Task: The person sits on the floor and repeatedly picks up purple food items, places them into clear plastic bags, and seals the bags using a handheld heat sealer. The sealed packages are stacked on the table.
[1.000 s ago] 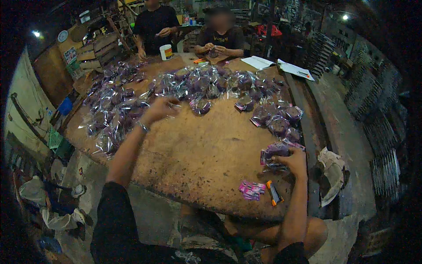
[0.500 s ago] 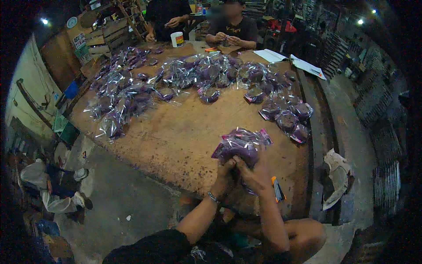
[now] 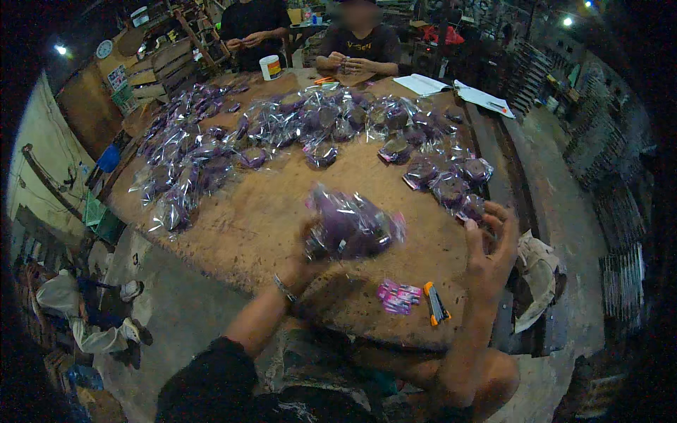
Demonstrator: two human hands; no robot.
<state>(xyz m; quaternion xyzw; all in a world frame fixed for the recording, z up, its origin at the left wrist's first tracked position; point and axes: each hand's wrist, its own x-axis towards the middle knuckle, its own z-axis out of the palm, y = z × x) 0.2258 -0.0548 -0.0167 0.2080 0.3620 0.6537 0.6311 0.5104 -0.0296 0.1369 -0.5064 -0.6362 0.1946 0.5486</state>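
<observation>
My left hand (image 3: 305, 252) is wrapped round a bundle of purple packages in clear plastic (image 3: 351, 224), held over the near part of the table. The bundle is smeared by motion, so I cannot tell how many are in it. At the right, my right hand (image 3: 492, 243) has its fingers curved but apart, with nothing between them. Its fingertips are beside a rounded purple package in clear plastic (image 3: 468, 206), at the near end of the right-hand group; whether they touch is unclear. Small pink and purple labels (image 3: 399, 296) lie near the table's front edge.
A utility knife with orange ends (image 3: 436, 304) lies beside the labels. Many wrapped packages (image 3: 204, 169) spread along the wooden table's (image 3: 233, 247) left and far sides. A white bucket (image 3: 270, 68) and open notebook (image 3: 422, 85) stand farther back. Two people work across the table.
My hands have parted. The left has carried the bundle leftward; the right has let go and moved right to the package group. The labels now show on the table.
</observation>
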